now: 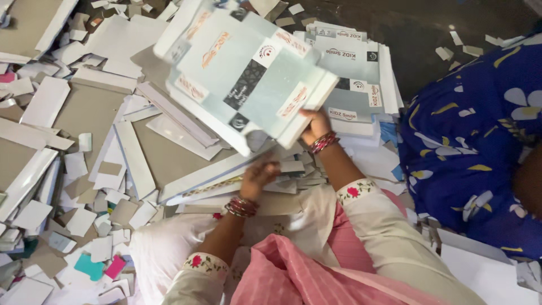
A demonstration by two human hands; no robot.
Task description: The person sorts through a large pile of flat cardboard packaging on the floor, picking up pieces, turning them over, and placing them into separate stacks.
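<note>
While right hand (316,125) lifts card stack (245,70), left hand (257,176) beneath

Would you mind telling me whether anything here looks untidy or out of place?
Yes: cardboard offcuts lie scattered all over the floor on the left, overlapping at every angle. The printed sheet stack in the right hand is tilted.

The stack of printed card sheets (248,73) is blurred, and its top corner runs past the upper edge. It hides the fingers of the right hand (316,125), so the grip cannot be made out. The left hand (258,176) is smeared too; whether its fingers close on the scraps (293,172) beneath cannot be told. At the right, a person in a blue floral garment (480,141) is cut off by the edge.
</note>
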